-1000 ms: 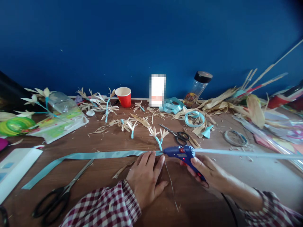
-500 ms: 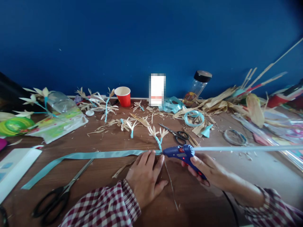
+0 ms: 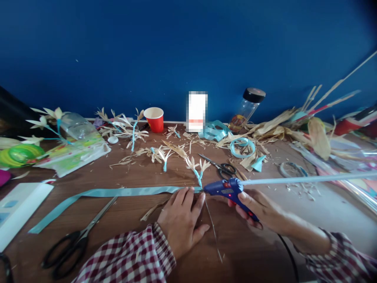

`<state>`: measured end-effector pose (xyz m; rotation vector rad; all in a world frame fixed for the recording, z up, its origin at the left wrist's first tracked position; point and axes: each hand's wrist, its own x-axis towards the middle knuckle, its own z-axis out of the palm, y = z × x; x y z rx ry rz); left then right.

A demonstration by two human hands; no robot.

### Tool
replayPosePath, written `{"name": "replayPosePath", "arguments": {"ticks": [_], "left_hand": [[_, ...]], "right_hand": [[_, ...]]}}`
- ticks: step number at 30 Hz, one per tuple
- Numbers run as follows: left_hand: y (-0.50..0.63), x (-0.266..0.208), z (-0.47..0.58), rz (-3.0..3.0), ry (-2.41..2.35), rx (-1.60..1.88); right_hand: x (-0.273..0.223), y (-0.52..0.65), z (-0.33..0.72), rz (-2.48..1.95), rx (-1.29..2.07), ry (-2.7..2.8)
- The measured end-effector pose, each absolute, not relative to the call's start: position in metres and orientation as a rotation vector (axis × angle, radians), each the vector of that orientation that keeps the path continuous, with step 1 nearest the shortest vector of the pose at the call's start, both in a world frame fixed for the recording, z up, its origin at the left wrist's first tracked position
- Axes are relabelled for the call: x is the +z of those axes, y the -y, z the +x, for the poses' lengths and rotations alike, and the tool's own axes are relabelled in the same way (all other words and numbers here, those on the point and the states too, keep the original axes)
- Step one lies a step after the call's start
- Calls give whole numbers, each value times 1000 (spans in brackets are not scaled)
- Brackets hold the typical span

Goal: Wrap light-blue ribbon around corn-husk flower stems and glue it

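Observation:
My left hand lies flat on the table, fingers stretched out, its fingertips on the right end of a light blue ribbon. My right hand is wrapped round a blue glue gun with a long clear glue stick in its back and a small red light lit. The gun's nozzle points left, at the ribbon's end beside my left fingertips. Just above that spot is a husk flower sprig with a blue-wrapped stem, its lower end at the ribbon. A thin strand trails down between my hands.
Large black-handled scissors lie at the left, smaller scissors behind the gun. A red paper cup, a leaning jar, ribbon rolls and dried husks line the blue wall. A black cord runs below my right wrist.
The glue stick's far end has risen slightly as the glue gun tilts a little. My left hand stays on the ribbon; the whole view has shifted slightly.

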<state>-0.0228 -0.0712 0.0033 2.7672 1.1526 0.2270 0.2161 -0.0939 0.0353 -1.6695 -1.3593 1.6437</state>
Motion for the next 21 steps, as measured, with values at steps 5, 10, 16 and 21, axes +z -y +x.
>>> {"name": "replayPosePath", "arguments": {"ticks": [5,10,16,21], "left_hand": [[70,6,-23,2765,-1150,210],[70,8,-22,2764,-1145,211],[71,6,-22,2756,-1153,239],[71,6,-22,2749,-1158,219]], "right_hand": [[34,93,214,-1640,1627,1351],[33,93,213,-1639,1605,1316],[31,93,214,-1655,1583,1347],[33,94,214,-1654,1616,1338]]}}
